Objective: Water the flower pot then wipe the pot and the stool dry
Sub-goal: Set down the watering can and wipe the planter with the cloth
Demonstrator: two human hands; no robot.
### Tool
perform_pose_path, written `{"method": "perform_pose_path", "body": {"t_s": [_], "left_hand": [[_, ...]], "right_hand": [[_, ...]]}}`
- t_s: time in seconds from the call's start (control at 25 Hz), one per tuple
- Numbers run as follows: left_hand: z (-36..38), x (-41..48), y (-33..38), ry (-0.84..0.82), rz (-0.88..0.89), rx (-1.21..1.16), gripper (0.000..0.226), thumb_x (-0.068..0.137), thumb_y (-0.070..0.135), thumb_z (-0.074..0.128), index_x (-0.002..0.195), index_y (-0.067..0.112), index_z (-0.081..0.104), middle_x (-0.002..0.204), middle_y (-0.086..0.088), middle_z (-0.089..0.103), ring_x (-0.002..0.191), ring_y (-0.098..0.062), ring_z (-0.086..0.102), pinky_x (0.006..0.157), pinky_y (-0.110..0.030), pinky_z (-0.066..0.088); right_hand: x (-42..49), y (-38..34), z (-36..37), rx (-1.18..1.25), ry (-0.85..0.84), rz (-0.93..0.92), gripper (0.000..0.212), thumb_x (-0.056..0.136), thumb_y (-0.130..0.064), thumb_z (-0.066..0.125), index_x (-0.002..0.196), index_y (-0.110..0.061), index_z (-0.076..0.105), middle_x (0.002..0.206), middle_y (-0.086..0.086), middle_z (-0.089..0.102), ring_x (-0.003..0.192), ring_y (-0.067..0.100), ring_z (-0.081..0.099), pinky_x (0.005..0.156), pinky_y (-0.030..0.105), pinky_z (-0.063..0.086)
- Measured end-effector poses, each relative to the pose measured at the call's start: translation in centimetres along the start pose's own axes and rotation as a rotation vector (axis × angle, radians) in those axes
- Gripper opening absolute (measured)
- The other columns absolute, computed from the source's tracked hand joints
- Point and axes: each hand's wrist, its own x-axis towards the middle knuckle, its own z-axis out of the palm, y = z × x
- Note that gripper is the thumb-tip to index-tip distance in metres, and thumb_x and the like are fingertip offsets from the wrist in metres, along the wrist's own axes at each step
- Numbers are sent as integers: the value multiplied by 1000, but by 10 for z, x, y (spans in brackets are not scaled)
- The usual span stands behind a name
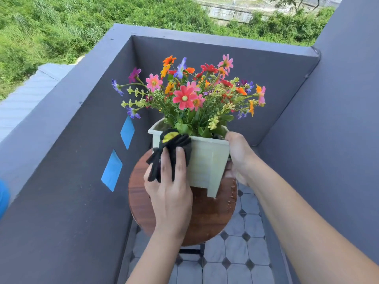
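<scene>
A pale green square flower pot (pixel 207 160) full of colourful flowers (pixel 190 93) is held tilted above a round wooden stool (pixel 207 214). My right hand (pixel 239 158) grips the pot's right side, thumb over the rim. My left hand (pixel 170 181) presses a black cloth (pixel 174 150) with a yellow patch against the pot's left front face. Water drops glisten on the stool's right edge.
Dark grey balcony walls (pixel 71 160) close in on the left, back and right, with two blue tape patches (pixel 111 171) on the left wall. Grey tiled floor (pixel 235 255) lies under the stool. Green bushes (pixel 61 27) lie beyond the wall.
</scene>
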Motion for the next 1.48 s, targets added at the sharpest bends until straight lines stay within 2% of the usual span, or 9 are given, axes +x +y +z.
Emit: {"method": "perform_pose_path", "body": {"t_s": [0.16, 0.28, 0.48, 0.6, 0.8, 0.92, 1.04, 1.2, 1.48], "left_hand": [[4, 8, 27, 61, 220, -94, 33, 97, 9, 42, 127, 15, 56, 137, -15, 48, 97, -29, 41, 86, -37, 36], [15, -34, 19, -99, 390, -138, 36, 101, 9, 31, 127, 20, 53, 140, -6, 47, 93, -33, 48, 87, -37, 36], [0, -39, -3, -90, 236, -112, 51, 97, -1, 18, 125, 19, 56, 130, -10, 44, 94, -33, 41, 92, -36, 34], [-2, -19, 7, -8, 229, -102, 53, 95, -5, 22, 124, 18, 60, 127, -9, 49, 95, -32, 44, 92, -36, 35], [3, -31, -6, -148, 573, -13, 31, 97, 5, 43, 111, 9, 71, 142, -6, 47, 107, -28, 56, 91, -36, 40], [-10, -26, -27, -32, 347, 8, 38, 98, 2, 37, 118, 13, 67, 134, -10, 56, 93, -31, 48, 86, -33, 39], [-24, -7, -30, 64, 39, -104, 51, 90, -5, 44, 133, 22, 50, 133, -12, 53, 94, -27, 39, 92, -23, 31], [-36, 25, -32, -191, -608, -719, 49, 88, 39, 46, 137, 43, 41, 133, 34, 43, 121, 11, 42, 111, -20, 26], [-35, 36, -35, -346, -799, -936, 87, 63, 87, 41, 133, 35, 51, 136, 17, 55, 129, -2, 45, 112, -39, 33]], "right_hand": [[-7, -1, 0, -34, -13, -15, 38, 74, -40, 36, 93, -14, 57, 94, 10, 61, 92, 31, 57, 98, 48, 45], [-12, -5, -2, -21, 0, 2, 27, 63, -36, 38, 79, -16, 47, 85, 7, 52, 85, 29, 49, 81, 38, 40], [-12, -3, -6, -32, -16, -13, 20, 70, -29, 33, 85, -20, 43, 83, 9, 47, 79, 27, 48, 89, 50, 49], [-14, -6, -2, -64, -6, -22, 26, 67, -34, 34, 82, -20, 49, 80, 4, 49, 76, 27, 50, 84, 48, 50], [-22, -4, -7, -79, 7, -76, 35, 61, -35, 36, 90, -20, 48, 98, 11, 52, 87, 32, 53, 85, 39, 44], [-16, -8, -5, -116, 42, -27, 45, 63, -35, 34, 102, -18, 50, 92, 12, 53, 86, 36, 59, 91, 53, 49], [-22, -11, -3, -111, 46, -43, 24, 74, -28, 32, 86, -15, 49, 84, 10, 47, 79, 29, 55, 89, 59, 50], [-24, -11, -6, -98, 49, -62, 20, 79, -21, 31, 80, -17, 51, 72, 5, 52, 76, 27, 54, 86, 51, 52], [-39, 6, -1, -101, 150, -155, 50, 59, -52, 32, 91, -18, 50, 94, 8, 59, 90, 30, 56, 88, 41, 44]]}}
